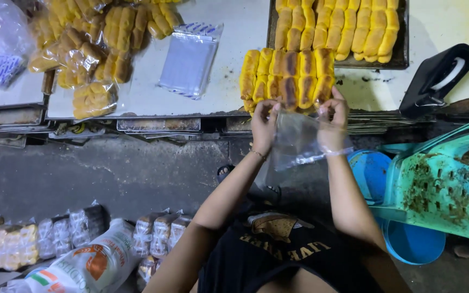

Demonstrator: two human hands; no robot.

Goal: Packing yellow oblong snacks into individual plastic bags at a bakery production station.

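I have both hands up at the table edge, holding a clear plastic bag [298, 142] open between them: my left hand [265, 126] pinches one side of the mouth with thumb and fingers closed on the film, and my right hand [333, 122] grips the other side the same way, so the bag hangs slack below my wrists. Directly at twelve o'clock from my hands, touching my fingertips, sits a block of yellow bread rolls [287, 79] with browned tops, joined in two rows on the white table [234, 32]. Further out at twelve to one o'clock is a dark baking tray [403, 57] packed with more yellow rolls. At eleven o'clock lies a flat stack of empty clear bags [189, 59], and beyond it at ten o'clock a heap of bagged rolls [90, 49]. At two o'clock a black tape dispenser [438, 78] rests on the table corner. To my right at three to four o'clock stands a green plastic chair [443, 184] over a blue tub [408, 241]. At eight o'clock, on the floor side, wrapped packs of bread [55, 236] lie in a row.
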